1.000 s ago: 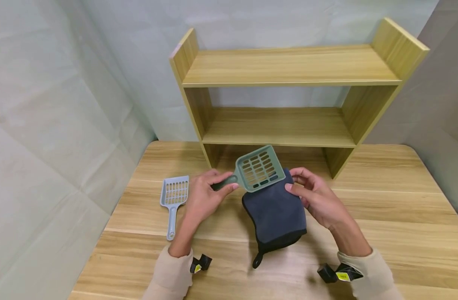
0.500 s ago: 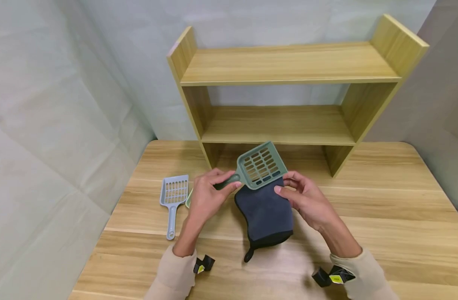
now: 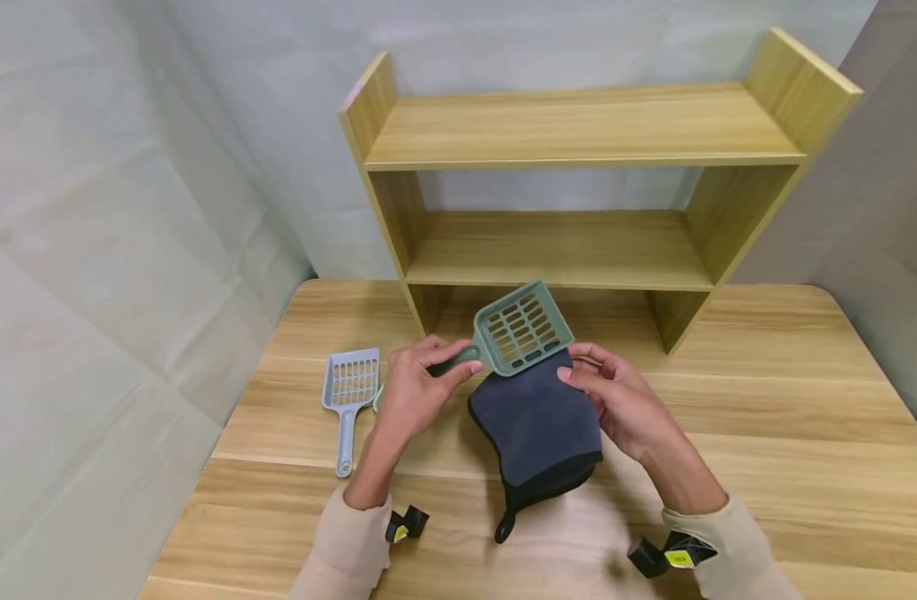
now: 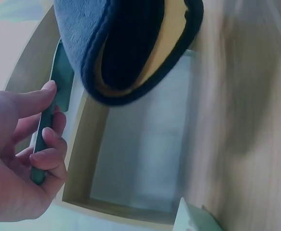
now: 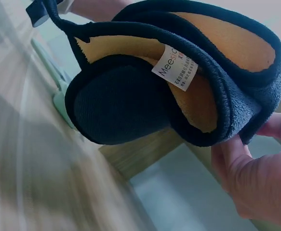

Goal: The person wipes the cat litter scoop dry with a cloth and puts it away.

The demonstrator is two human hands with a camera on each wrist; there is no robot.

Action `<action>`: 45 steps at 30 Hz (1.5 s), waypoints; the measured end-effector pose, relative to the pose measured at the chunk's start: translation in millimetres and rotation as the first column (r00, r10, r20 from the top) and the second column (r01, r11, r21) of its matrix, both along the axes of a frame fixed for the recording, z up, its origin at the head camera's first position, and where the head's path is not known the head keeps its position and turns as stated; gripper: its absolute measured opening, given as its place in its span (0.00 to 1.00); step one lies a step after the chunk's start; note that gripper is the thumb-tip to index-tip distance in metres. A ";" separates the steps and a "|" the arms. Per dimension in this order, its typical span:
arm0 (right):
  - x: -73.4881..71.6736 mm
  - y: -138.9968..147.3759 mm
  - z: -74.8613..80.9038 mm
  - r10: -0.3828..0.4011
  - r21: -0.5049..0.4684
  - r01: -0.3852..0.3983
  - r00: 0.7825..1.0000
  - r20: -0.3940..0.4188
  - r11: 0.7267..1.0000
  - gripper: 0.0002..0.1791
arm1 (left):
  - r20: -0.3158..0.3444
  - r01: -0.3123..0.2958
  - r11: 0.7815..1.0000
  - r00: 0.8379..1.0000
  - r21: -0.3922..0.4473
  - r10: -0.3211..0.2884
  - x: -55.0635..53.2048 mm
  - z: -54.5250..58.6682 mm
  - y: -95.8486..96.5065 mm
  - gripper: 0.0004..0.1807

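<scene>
My left hand (image 3: pixel 413 387) grips the handle of a dark green slotted litter scoop (image 3: pixel 490 357), held above the table with its head toward the upper right. My right hand (image 3: pixel 619 400) pinches the upper right corner of a folded navy cloth (image 3: pixel 537 425) with black edging. A hanging loop dangles from its lower end. The scoop's front edge overlaps the top of the cloth in the head view. From the right wrist, the cloth (image 5: pixel 121 98) shows an orange inner side and a white label (image 5: pixel 175 68). In the left wrist view the fingers wrap the scoop's handle (image 4: pixel 46 125).
A pale blue litter scoop (image 3: pixel 346 417) lies on the left of the wooden table (image 3: pixel 789 467). Beside it a light green thing (image 3: pixel 378 398) is mostly hidden behind my left hand. A wooden shelf unit (image 3: pixel 578 133) stands at the back, close beyond the held scoop.
My right hand and the cloth have shifted left, closer to the scoop, and the cloth's lower end has swung slightly. The green scoop has risen a little in view, still in my left hand.
</scene>
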State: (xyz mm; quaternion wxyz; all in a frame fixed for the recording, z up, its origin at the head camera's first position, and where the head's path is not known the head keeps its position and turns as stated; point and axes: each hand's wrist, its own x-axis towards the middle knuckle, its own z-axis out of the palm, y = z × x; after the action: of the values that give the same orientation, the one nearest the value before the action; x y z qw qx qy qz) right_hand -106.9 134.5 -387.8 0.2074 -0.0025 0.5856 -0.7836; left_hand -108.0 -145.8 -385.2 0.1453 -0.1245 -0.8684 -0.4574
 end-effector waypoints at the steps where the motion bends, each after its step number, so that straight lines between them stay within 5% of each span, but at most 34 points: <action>1: -0.2 2.1 0.8 0.004 -0.022 -0.004 1.000 0.000 1.000 0.14 | 0.011 0.002 1.000 1.000 -0.001 -0.002 0.0 1.1 -0.8 0.21; 10: -0.3 13.2 3.1 0.032 -0.145 -0.036 0.999 -0.028 0.989 0.12 | 0.069 -0.020 1.000 0.997 -0.023 0.021 -1.3 3.8 -8.3 0.21; 19: 4.0 -2.4 1.1 -0.015 -0.078 0.014 1.000 -0.016 0.997 0.13 | -0.021 -0.011 1.000 1.000 -0.023 0.011 -1.2 -0.4 -6.2 0.21; 32: 9.1 -14.8 -6.4 0.029 0.001 -0.029 1.000 -0.001 1.000 0.14 | -0.048 -0.017 0.999 0.999 -0.040 0.015 2.6 -2.9 3.0 0.21; 45: 5.8 -3.2 -3.3 0.028 0.015 -0.027 0.997 -0.078 1.000 0.15 | 0.032 -0.004 1.000 0.999 -0.011 0.004 1.6 3.1 -9.6 0.21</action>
State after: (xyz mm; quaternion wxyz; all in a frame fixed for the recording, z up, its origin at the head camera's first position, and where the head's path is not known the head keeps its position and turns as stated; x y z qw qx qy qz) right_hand -101.0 131.3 -391.1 0.1953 -0.0398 0.5988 -0.7757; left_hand -106.4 -155.5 -382.1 0.1317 -0.1161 -0.8734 -0.4544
